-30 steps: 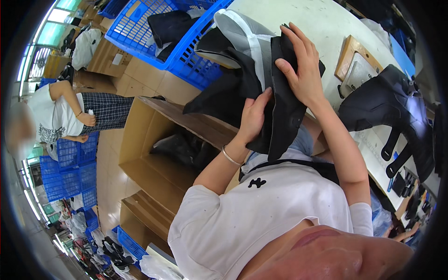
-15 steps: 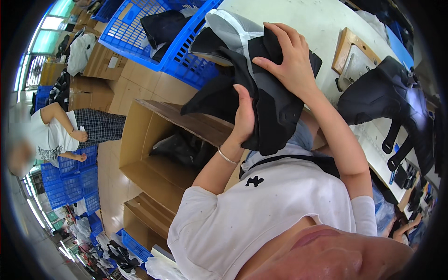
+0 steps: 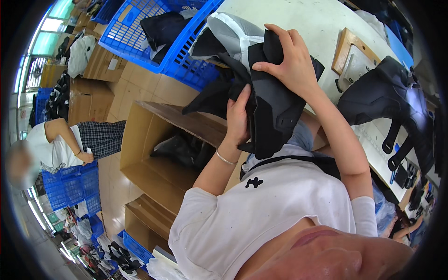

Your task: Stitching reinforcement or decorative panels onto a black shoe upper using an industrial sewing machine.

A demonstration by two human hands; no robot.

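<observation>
1. Busy workshop floor, honestly: white table [image 3: 317, 23] up top, blue plastic crate [image 3: 183, 59] beside it, open cardboard carton [image 3: 140, 140] at the left, co-worker [image 3: 53, 144] standing beyond that.
2. Main thing is a black upper [image 3: 277, 109], boot-style by the look of it, up in front of the person's body by the table edge. A grey mesh panel [image 3: 231, 28] with white trim sticks out at its far end.
3. Left hand [image 3: 239, 116] pinches the near-left fold, thumb on top; right hand [image 3: 295, 67] is spread over the far side, thumb and fingers gripping a flap. Hands are apart, both on the piece. My guess: one props the floppy fabric, the other keeps it spread.
4. Versus half a second ago, the left thumb now lies against the fold instead of sticking up clear of it. Right hand's grip looks basically unchanged.
</observation>
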